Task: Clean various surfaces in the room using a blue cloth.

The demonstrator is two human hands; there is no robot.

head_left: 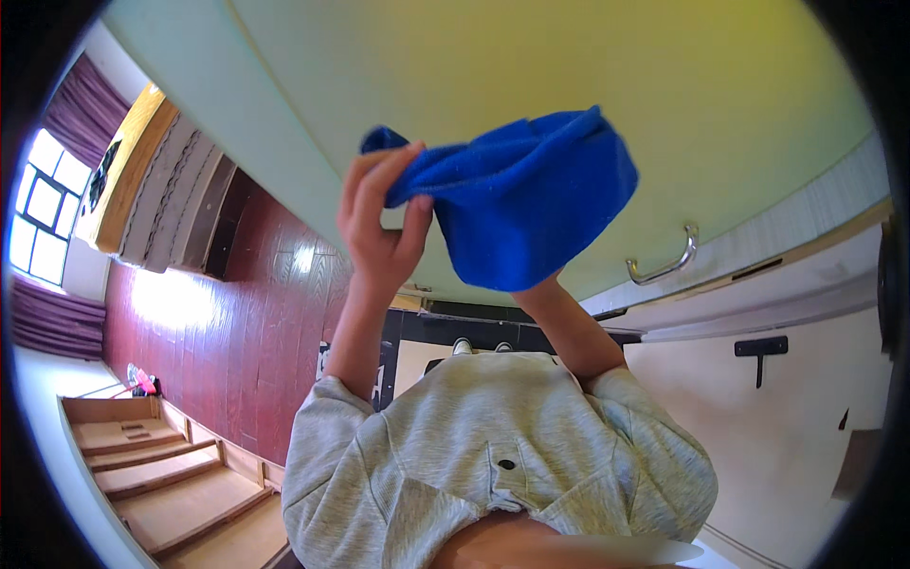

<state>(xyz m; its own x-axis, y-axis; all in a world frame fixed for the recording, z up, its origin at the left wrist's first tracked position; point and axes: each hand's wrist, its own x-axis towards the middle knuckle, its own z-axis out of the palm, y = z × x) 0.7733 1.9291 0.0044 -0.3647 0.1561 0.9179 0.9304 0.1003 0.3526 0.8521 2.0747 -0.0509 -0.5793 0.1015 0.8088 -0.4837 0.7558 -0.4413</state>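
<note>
A bright blue cloth [536, 204] is held up in front of me, folded and bunched along its upper edge. My left hand [384, 213] pinches its left end between thumb and fingers, and a small tip of cloth sticks out past the fingertips. Behind the hanging part is my right hand; only the wrist and a bit of its edge [548, 284] show below the cloth, and its fingers are hidden. Just beyond the cloth stands a large pale green door-like panel [379, 57] with a curved metal handle [664, 258] at its right.
At the left, a mattress-like stack [166, 180] stands by a window [43, 209] with purple curtains [57, 318]. A reddish wooden floor [275, 322] runs below. Lower left is an open wooden frame [180, 474]. A black T-shaped fitting [760, 348] is on the pale surface at right.
</note>
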